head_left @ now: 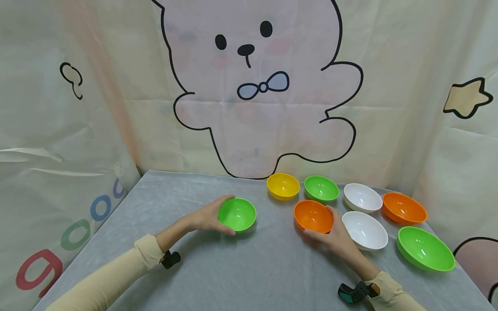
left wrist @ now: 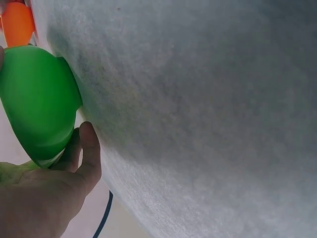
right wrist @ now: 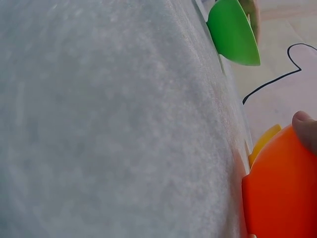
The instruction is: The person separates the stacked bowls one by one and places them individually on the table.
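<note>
A small green bowl (head_left: 238,214) sits upright on the grey cloth, left of the other bowls. My left hand (head_left: 210,216) holds it from its left side, thumb at the near rim and fingers round the far side. In the left wrist view the green bowl (left wrist: 37,99) shows its outer wall, with the fingers close to its base. Further right, my right hand (head_left: 337,235) grips a small orange bowl (head_left: 312,216) by its right side. The right wrist view shows the thumb on the orange bowl's (right wrist: 280,188) wall; the other fingers are mostly hidden there.
Behind the orange bowl stand a yellow bowl (head_left: 283,186) and another green bowl (head_left: 321,188). To the right are two white bowls (head_left: 362,198), a larger orange bowl (head_left: 404,208) and a larger green bowl (head_left: 426,249). A printed curtain (head_left: 389,129) borders the table's back.
</note>
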A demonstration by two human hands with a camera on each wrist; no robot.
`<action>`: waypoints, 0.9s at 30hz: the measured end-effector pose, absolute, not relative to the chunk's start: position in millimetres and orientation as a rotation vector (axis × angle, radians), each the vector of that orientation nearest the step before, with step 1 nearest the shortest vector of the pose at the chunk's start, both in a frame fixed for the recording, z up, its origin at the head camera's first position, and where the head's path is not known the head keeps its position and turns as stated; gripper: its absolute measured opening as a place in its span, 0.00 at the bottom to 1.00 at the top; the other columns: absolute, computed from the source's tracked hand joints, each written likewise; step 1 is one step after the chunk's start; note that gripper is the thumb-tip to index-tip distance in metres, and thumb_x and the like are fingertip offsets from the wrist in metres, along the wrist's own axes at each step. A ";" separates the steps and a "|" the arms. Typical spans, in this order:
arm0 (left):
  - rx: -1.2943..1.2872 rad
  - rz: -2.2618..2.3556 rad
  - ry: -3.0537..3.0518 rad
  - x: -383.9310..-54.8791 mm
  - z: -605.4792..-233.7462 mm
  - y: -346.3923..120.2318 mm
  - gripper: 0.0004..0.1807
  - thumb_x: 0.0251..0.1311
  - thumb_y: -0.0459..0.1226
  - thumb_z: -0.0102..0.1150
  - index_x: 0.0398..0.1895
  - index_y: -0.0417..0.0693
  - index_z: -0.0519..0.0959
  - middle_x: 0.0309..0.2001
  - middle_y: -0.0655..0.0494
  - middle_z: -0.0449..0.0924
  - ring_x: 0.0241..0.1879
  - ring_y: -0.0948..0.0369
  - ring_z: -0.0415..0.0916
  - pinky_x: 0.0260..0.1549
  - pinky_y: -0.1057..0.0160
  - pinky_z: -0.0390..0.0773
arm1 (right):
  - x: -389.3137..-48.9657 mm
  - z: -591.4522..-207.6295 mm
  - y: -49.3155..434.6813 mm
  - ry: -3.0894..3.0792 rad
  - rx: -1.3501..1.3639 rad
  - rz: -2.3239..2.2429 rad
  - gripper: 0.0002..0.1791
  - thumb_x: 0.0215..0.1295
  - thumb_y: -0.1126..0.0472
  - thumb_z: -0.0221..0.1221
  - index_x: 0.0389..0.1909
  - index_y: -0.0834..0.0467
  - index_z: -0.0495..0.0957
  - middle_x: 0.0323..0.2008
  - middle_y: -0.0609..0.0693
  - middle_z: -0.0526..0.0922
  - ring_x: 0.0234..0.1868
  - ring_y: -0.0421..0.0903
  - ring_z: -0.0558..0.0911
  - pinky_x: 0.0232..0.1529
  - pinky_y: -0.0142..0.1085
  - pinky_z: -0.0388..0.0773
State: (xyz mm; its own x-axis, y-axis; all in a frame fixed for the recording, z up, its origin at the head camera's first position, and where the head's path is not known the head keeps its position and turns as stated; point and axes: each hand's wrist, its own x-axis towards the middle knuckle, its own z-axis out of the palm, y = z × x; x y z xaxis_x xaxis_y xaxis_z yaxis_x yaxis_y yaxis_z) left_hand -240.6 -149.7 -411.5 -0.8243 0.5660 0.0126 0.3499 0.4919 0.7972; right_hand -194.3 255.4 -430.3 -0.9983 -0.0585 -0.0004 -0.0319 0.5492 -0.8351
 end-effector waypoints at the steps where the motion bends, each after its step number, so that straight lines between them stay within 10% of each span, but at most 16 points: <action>1: 0.779 1.246 2.487 -240.6 -411.8 -149.5 0.61 0.45 0.43 0.83 0.78 0.35 0.53 0.68 0.41 0.64 0.65 0.46 0.65 0.61 0.43 0.68 | -194.3 -430.6 255.6 2.739 -0.079 -1.475 0.64 0.57 0.42 0.73 0.78 0.65 0.41 0.70 0.67 0.58 0.67 0.64 0.64 0.63 0.58 0.69; 27: 0.783 1.266 2.469 -246.5 -407.3 -135.5 0.62 0.43 0.45 0.84 0.79 0.41 0.55 0.68 0.47 0.65 0.65 0.51 0.65 0.62 0.47 0.68 | -194.6 -430.4 255.9 2.726 -0.091 -1.477 0.64 0.58 0.42 0.73 0.78 0.65 0.40 0.70 0.67 0.59 0.67 0.64 0.65 0.64 0.58 0.68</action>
State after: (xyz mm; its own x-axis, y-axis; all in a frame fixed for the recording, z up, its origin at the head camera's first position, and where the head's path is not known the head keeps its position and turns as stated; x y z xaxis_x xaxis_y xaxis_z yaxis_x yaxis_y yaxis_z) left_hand -246.5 -135.5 -407.3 -0.8217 0.5697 0.0155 0.3453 0.4759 0.8089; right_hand -194.6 255.9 -430.4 -0.9975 -0.0706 -0.0070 -0.0327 0.5448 -0.8379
